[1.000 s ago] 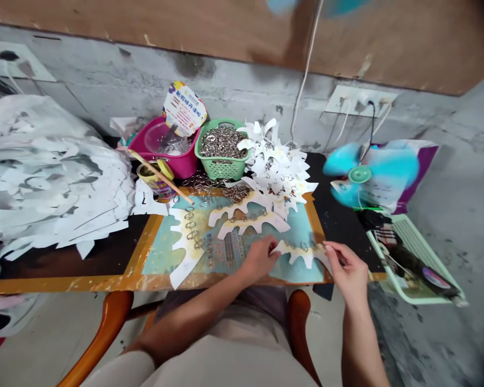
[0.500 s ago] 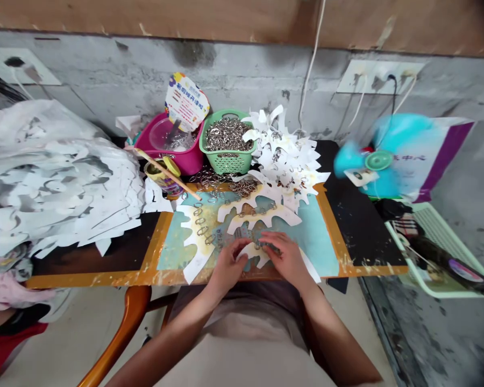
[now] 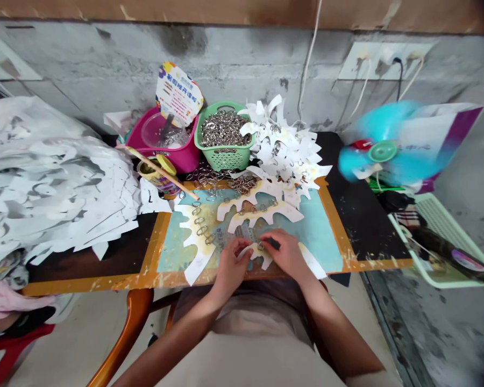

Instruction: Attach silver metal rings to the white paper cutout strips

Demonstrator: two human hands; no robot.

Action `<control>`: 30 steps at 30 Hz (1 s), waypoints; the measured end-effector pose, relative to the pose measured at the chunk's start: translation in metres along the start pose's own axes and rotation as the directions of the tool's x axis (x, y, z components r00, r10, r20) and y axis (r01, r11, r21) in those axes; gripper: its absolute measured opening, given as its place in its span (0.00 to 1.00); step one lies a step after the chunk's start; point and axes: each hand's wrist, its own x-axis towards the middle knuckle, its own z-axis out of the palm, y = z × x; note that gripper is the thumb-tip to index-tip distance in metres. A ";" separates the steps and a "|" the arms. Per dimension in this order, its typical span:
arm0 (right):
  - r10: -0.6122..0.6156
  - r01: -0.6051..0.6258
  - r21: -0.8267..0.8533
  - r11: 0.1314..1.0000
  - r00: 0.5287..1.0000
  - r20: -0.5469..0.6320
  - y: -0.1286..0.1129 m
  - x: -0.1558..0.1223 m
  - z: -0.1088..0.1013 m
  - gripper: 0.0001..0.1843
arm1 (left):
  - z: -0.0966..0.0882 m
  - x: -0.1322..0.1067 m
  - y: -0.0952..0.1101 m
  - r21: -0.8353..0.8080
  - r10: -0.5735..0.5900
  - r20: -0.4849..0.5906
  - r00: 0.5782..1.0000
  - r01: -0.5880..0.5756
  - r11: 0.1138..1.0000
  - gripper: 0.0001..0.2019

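Note:
My left hand (image 3: 232,264) pinches the left end of a white scalloped paper strip (image 3: 265,262) at the table's front edge. My right hand (image 3: 285,253) is closed at the strip's upper edge, with thumb and finger on a small metal ring (image 3: 261,246). The same strip's right end (image 3: 312,262) shows beyond my right hand. Just ahead lies another scalloped strip (image 3: 266,216) with several rings along its glue-stained edge. To the left, a curved strip (image 3: 197,244) carries several rings too.
Loose rings (image 3: 242,184) lie near a green basket (image 3: 228,158) full of rings. Beside it stand a pink basket (image 3: 181,158) and a tin (image 3: 161,177) with a wooden stick (image 3: 161,172). Finished-looking strips (image 3: 284,156) pile behind; paper stacks (image 3: 60,199) fill the left. A blue fan (image 3: 383,151) spins right.
My right hand has its thumb and finger closer together, now on a ring at the strip's edge. My left hand keeps its hold. The whole view has shifted slightly.

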 end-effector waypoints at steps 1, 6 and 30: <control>0.020 -0.021 -0.012 1.000 1.000 -0.024 -0.001 -0.001 0.002 0.06 | 0.001 -0.001 0.000 -0.008 0.000 -0.014 1.000 0.000 1.000 0.08; 0.037 -0.043 -0.062 0.997 0.995 -0.090 -0.004 -0.004 0.009 0.05 | 0.002 -0.003 -0.005 0.005 -0.017 -0.022 1.000 0.018 1.000 0.09; -0.058 0.058 -0.001 0.998 0.994 -0.095 -0.006 -0.009 0.018 0.06 | 0.009 -0.012 -0.007 -0.019 0.099 -0.146 0.984 -0.103 0.995 0.14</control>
